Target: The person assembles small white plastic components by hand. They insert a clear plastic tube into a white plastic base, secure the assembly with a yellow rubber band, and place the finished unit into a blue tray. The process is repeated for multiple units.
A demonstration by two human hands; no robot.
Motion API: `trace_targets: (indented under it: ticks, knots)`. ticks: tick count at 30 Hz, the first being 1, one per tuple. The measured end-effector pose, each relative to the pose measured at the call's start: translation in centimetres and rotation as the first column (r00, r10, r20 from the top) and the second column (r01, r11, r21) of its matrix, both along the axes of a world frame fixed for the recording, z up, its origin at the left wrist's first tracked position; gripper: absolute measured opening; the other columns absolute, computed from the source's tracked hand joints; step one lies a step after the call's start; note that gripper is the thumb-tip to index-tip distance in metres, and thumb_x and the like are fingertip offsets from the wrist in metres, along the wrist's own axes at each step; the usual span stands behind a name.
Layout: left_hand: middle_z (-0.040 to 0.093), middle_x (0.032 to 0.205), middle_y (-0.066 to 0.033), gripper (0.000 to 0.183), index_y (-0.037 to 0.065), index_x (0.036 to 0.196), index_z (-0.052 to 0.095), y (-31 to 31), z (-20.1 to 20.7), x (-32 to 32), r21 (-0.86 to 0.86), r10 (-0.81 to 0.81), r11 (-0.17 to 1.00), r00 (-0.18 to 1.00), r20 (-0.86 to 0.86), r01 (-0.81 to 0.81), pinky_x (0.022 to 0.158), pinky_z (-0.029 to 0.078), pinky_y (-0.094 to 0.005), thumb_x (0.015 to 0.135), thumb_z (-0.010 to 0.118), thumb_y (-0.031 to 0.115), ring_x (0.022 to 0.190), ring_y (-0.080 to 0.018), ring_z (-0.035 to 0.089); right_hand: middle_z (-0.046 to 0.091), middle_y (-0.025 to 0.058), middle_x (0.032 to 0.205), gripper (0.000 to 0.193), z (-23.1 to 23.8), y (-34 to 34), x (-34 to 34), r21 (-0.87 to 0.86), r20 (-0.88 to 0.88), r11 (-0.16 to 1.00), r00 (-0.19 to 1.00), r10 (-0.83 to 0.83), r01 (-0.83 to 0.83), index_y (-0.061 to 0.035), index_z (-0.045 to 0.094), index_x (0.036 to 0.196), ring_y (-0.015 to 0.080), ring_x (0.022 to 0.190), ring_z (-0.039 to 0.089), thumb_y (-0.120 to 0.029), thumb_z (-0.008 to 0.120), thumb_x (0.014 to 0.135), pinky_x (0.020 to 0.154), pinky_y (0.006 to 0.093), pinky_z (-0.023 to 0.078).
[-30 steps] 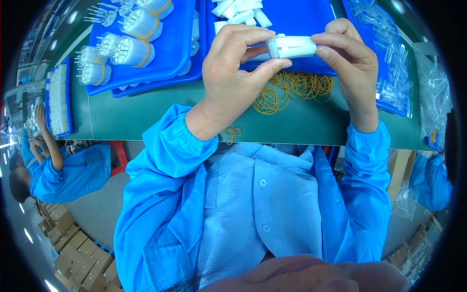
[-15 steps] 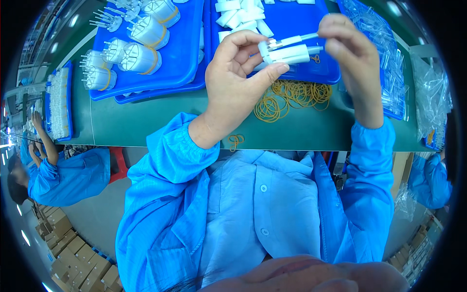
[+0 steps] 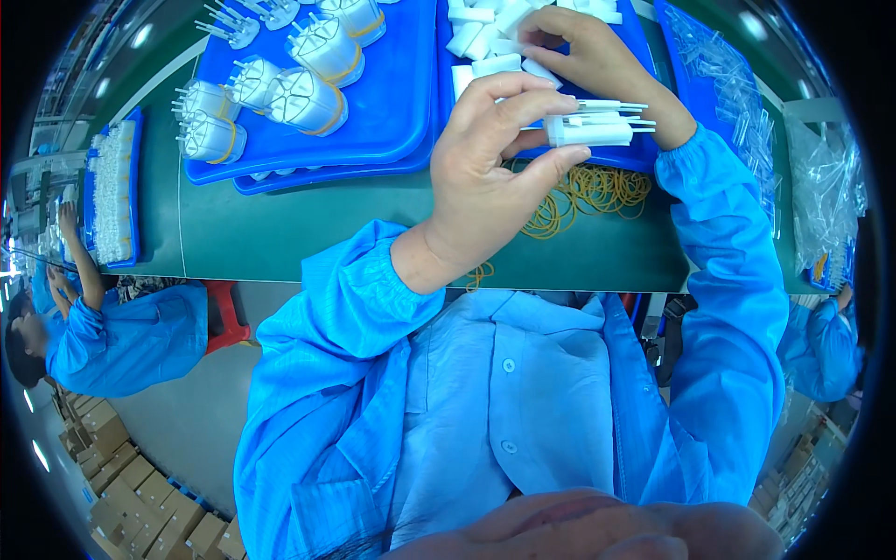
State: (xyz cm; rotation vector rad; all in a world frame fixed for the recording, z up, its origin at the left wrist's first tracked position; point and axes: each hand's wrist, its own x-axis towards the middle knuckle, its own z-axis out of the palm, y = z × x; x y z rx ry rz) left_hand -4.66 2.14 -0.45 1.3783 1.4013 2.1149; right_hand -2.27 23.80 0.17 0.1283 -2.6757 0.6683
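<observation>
My left hand (image 3: 495, 168) is closed on a white plastic holder with thin prongs (image 3: 597, 124), gripping it at its left end between fingers and thumb. White blocks sit among its prongs, which point right. Beyond it, my right hand (image 3: 583, 51) reaches into a pile of white blocks (image 3: 490, 65) in a blue tray (image 3: 611, 161). Its fingers and thumb are bent in a pinch around a block at the pile's edge; the fingertips are partly hidden. Yellow rubber bands (image 3: 597, 191) lie on the green table below the held holder.
At left, a blue tray (image 3: 392, 149) carries several banded white holders (image 3: 306, 101) and bare pronged pieces (image 3: 231, 28). Clear plastic pieces (image 3: 723, 79) fill a tray at right, beside clear bags (image 3: 826, 187). Another person in blue (image 3: 140, 336) works at the far left.
My right hand has left the prong ends of the held holder and moved up and left to the white blocks. My left hand still grips the holder. The whole view has shifted slightly.
</observation>
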Motion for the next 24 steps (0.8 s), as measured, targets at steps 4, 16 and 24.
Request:
trace_targets:
  ticks: [4, 16, 24]
  knots:
    - [0.047, 0.12, -0.0113, 0.037, -0.004, 0.113, 0.059, 0.3, -0.1, 0.1, 0.011, -0.042, 0.999, 0.974, 0.223, 0.04, 0.092, 0.056, -0.036, 0.079, 0.067, -0.012, 0.106, -0.023, 0.058, 0.062, 0.0117, 0.087, 0.022, 0.5, 0.3, 0.7, -0.122, 0.099, 0.99, 0.993, -0.062, 0.074, -0.006, 0.066, 0.1, 0.0281, 0.079, 0.061, -0.013, 0.069, 0.079, 0.071, 0.0346, 0.051]
    - [0.054, 0.114, -0.0173, 0.048, 0.001, 0.116, 0.042, 0.5, 0.3, -0.6, -0.072, -0.064, 0.992, 0.891, 0.449, 0.107, 0.089, 0.056, -0.0328, 0.078, 0.067, -0.014, 0.109, -0.0261, 0.06, 0.063, 0.0067, 0.078, 0.016, 1.0, 1.8, 3.2, -0.473, 0.109, 0.853, 0.975, -0.192, 0.22, -0.0009, 0.057, 0.084, 0.0133, 0.069, 0.059, -0.011, 0.069, 0.083, 0.061, 0.0297, 0.048]
    - [0.053, 0.117, -0.0163, 0.045, 0.0, 0.114, 0.047, 0.7, -0.7, -0.5, -0.063, 0.031, 0.998, 0.983, 0.18, -0.02, 0.091, 0.054, -0.0349, 0.077, 0.067, -0.015, 0.11, -0.0265, 0.059, 0.061, 0.0143, 0.113, 0.023, 1.4, 2.3, 10.9, -0.797, 0.044, 0.591, 0.988, -0.15, 0.126, 0.004, 0.063, 0.11, 0.0155, 0.099, 0.061, -0.009, 0.059, 0.092, 0.086, 0.0266, 0.049]
